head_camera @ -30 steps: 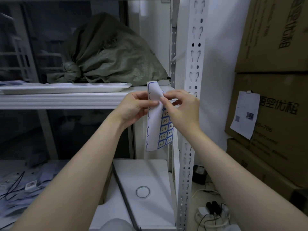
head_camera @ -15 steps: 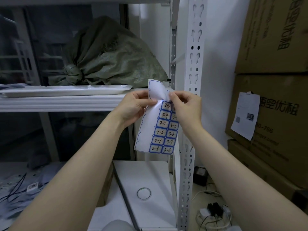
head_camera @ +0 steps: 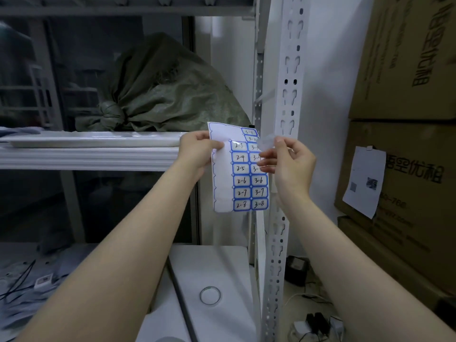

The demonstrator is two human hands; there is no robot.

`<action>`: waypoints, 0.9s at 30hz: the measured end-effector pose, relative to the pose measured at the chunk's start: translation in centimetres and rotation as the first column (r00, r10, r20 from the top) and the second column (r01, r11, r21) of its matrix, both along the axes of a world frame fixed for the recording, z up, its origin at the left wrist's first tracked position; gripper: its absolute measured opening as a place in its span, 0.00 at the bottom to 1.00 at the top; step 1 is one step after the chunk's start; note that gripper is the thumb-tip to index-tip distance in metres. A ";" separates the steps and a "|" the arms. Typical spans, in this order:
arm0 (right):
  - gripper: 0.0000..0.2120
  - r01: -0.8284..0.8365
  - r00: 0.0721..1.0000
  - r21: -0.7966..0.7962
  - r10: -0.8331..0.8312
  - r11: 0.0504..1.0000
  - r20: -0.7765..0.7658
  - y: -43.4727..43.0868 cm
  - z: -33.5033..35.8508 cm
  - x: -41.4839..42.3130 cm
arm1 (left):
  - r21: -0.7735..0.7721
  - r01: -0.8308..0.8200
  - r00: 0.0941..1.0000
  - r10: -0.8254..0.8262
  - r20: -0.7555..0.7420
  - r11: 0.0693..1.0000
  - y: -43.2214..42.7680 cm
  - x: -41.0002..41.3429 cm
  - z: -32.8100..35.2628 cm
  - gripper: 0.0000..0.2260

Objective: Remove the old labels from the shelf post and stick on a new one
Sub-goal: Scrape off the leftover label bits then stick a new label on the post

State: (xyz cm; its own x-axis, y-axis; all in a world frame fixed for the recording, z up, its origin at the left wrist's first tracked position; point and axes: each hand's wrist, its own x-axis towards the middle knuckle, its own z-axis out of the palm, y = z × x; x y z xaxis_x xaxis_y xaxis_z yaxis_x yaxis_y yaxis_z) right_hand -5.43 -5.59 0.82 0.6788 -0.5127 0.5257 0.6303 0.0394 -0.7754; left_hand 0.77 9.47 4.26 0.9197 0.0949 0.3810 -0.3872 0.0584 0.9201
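- Left hand (head_camera: 197,154) pinches the label sheet (head_camera: 238,178) by its left edge, holding it upright just left of the shelf post (head_camera: 291,70).
- Right hand (head_camera: 288,166) pinches a small blurred label (head_camera: 265,143) at the sheet's upper right.

A white label sheet (head_camera: 249,191) with blue-bordered, hand-numbered stickers is being held upright just left of the perforated white shelf post (head_camera: 288,95). A blurred peeled label (head_camera: 266,144) is being pinched by its upper right edge.

Green sack (head_camera: 167,95), stacked cardboard boxes (head_camera: 407,58)
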 end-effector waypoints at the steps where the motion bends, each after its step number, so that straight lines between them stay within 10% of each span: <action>1: 0.08 -0.026 1.000 -0.013 0.026 1.000 -0.005 0.0 0.1 0.0 | -0.014 -0.027 1.000 0.027 -0.011 1.000 -0.2 0.4 0.4 0.09; 14: 0.10 -0.124 0.992 0.030 0.125 0.992 -0.009 -1.9 0.8 -0.6 | -0.048 -0.381 0.922 0.376 -0.097 0.923 -2.2 5.5 3.8 0.16; 21: 0.06 -0.096 0.994 0.043 0.097 0.995 -0.043 -2.8 0.4 -0.5 | 0.524 -0.522 0.839 0.516 0.174 0.673 -3.7 5.9 2.8 0.10; 27: 0.02 -0.023 0.997 0.124 0.031 0.992 -0.065 -4.2 -0.4 -0.2 | 0.752 -0.428 0.901 0.298 0.315 0.501 -4.6 5.2 2.7 0.09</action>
State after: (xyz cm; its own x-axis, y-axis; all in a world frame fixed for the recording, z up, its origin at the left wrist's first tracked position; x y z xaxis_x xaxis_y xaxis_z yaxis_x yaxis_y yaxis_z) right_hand -5.61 -9.79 0.47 0.7245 -0.5519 0.4129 0.5751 0.1537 -0.8035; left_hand 5.95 4.84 7.00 0.8135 0.0123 0.5814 -0.3127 -0.8337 0.4552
